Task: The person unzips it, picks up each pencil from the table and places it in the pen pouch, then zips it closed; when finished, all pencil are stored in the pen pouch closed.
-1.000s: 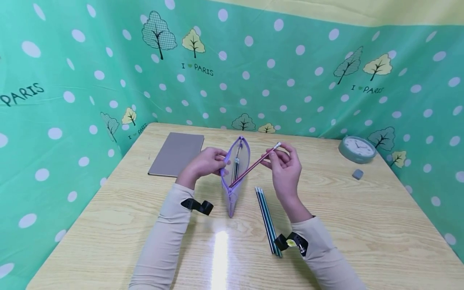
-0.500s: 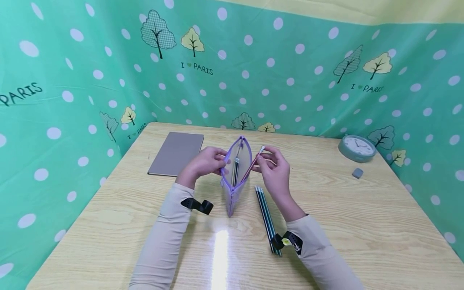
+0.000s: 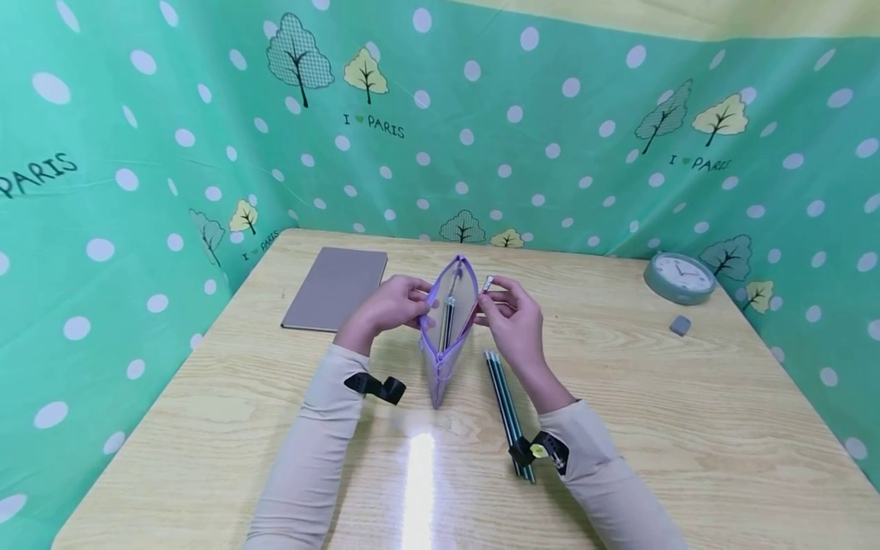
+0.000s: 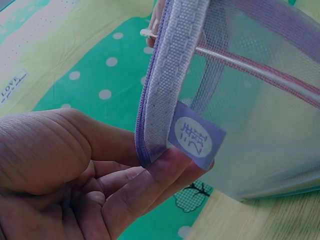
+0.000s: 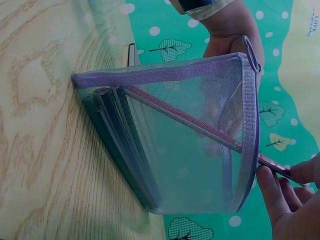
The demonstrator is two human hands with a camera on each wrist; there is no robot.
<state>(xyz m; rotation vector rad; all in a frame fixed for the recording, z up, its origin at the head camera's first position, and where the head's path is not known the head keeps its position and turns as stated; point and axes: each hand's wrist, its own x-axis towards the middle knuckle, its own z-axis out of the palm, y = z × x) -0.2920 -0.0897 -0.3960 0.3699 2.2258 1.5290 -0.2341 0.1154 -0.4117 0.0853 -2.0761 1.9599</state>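
Note:
A mesh zip pencil case [image 3: 440, 382] with purple trim stands on the table, its top spread apart. My left hand [image 3: 392, 309] pinches the left side of its rim; in the left wrist view the thumb and fingers are on the zip edge beside a small purple tag [image 4: 197, 136]. On the other side, my right hand [image 3: 514, 325] holds a red pencil [image 5: 274, 165] near its pale end. Most of that pencil slants down inside the case, visible through the mesh. Dark pencils [image 3: 449, 321] lie inside the case too.
Several dark and teal pencils [image 3: 505, 405] lie on the wooden table near my right wrist. A grey notebook [image 3: 337, 290] is at the back left. At the right are a round clock [image 3: 681, 276] and a small grey eraser [image 3: 681, 325]. A green printed curtain [image 3: 550, 114] hangs behind.
My right hand has moved left and slightly down toward the pencil case, lowering the red pencil deeper into it and making it steeper. The left hand stays on the rim.

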